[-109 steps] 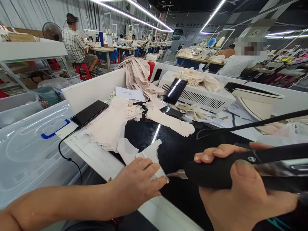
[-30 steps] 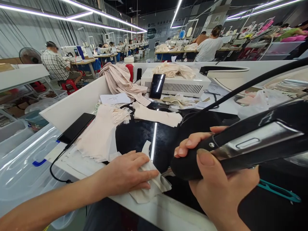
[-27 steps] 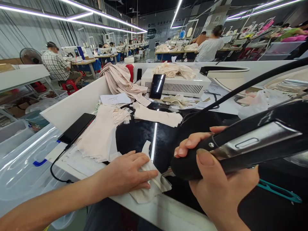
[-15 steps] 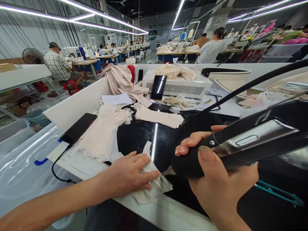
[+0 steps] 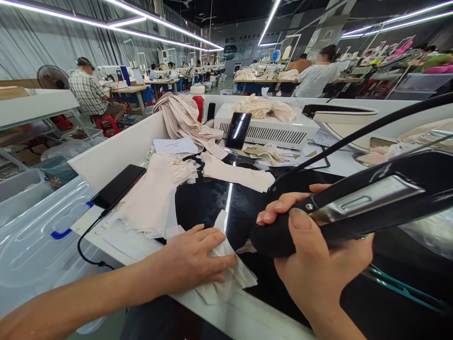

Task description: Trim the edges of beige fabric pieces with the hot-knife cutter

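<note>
My left hand (image 5: pixel 198 257) lies flat on a cream piece of cloth (image 5: pixel 235 274) near the front edge of the table, fingers stretched out. My right hand (image 5: pixel 314 255) is wrapped round a black hand-held tool (image 5: pixel 385 208) with a silver lever along its side, thumb beside the lever. The tool slants up to the right, its rounded black end close to the cloth; whatever lies under that end is hidden. Beyond the hands, another cream cloth strip (image 5: pixel 240 174) lies across a glossy black round surface (image 5: pixel 201 203). A pile of cream cloth pieces (image 5: pixel 155 189) sits to its left.
A dark phone (image 5: pixel 118 186) with a cable rests at the left edge, and another phone (image 5: pixel 239 131) leans on a white vented box (image 5: pixel 297 130). A thick black cable (image 5: pixel 354 134) arches at right. Clear plastic bins (image 5: pixel 31 250) stand below left. People work at sewing machines behind.
The black tool and my right hand have shifted slightly left. My left hand stays flat on the cloth. The whole view has shifted a little.
</note>
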